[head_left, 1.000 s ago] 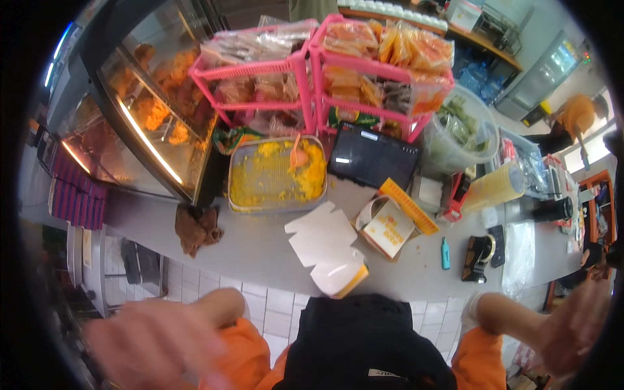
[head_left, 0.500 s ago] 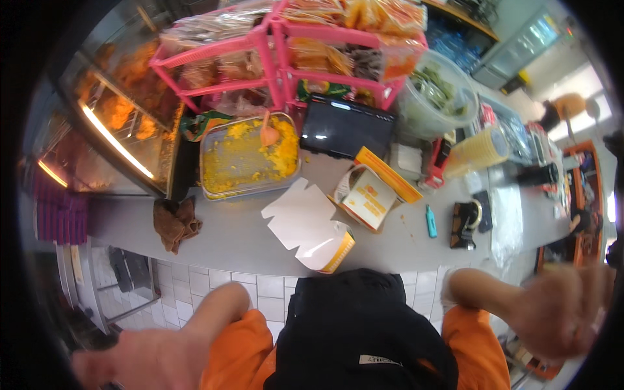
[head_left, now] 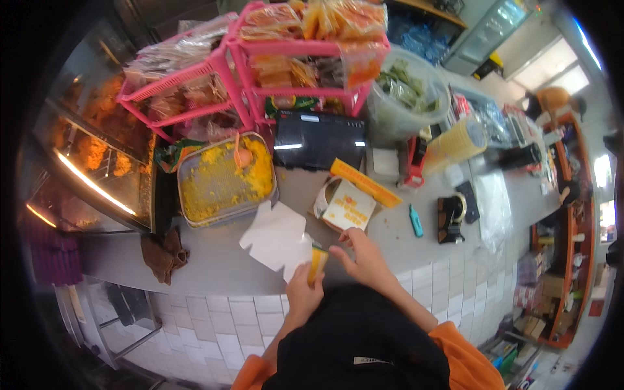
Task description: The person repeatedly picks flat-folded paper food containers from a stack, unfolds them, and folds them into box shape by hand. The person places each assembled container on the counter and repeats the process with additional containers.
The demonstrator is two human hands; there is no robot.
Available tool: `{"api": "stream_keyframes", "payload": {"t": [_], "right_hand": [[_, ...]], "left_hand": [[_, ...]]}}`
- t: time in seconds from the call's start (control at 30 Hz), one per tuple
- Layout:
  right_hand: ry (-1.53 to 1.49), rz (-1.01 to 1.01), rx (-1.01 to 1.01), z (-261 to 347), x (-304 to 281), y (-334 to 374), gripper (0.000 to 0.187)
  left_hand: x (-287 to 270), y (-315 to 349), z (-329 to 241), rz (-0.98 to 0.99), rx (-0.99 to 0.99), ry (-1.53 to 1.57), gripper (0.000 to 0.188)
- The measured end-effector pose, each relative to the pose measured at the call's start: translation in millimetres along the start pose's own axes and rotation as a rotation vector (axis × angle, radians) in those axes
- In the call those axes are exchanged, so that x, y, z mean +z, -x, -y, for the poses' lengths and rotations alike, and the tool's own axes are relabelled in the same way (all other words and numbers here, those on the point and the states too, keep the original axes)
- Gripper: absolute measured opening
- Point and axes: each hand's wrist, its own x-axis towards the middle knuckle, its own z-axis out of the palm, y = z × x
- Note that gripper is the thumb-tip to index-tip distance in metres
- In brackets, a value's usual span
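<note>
Near the counter's front edge lies a partly folded takeaway carton (head_left: 278,235), white inside with a yellow printed side. My left hand (head_left: 305,294) is closed on its near yellow end, thumb and fingers pinching the card. Just right of that end is my right hand (head_left: 369,263), holding nothing, with thumb and forefinger apart. Beyond the right hand stands a folded carton (head_left: 351,207) with white and yellow print, beside an orange-yellow strip of card (head_left: 366,182). A metal tray (head_left: 224,179) of yellow rice, with an orange scoop (head_left: 242,156) in it, sits farther left.
Pink racks (head_left: 237,78) of bagged goods rise behind a dark screen (head_left: 318,140). A tub of greens (head_left: 408,97), stacked cups (head_left: 458,144), a tape dispenser (head_left: 450,220) and a teal marker (head_left: 416,221) are to the right. Left are a brown cloth (head_left: 166,255) and a lit food cabinet (head_left: 97,156).
Both hands have come in from the sides to the middle front of the counter. My left hand has taken hold of the carton's near end. The whole view has shifted somewhat.
</note>
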Motion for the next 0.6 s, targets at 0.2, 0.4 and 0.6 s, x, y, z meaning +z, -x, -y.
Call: {"api": "stream_keyframes", "payload": {"t": [0.2,0.4,0.6], "right_hand": [[-0.147,0.290,-0.001,20,17,-24,0.076],[-0.040,0.254,-0.276,42,39,-12,0.069],[0.370,0.249,-0.619,52,27,21,0.068]], "left_hand": [[-27,39,-10,0.065,0.196,-0.045,0.024],[-41,25,10,-0.146,-0.077,0.857,0.079],[-69,18,-24,-0.149,-0.254,1.196,0.067]]}}
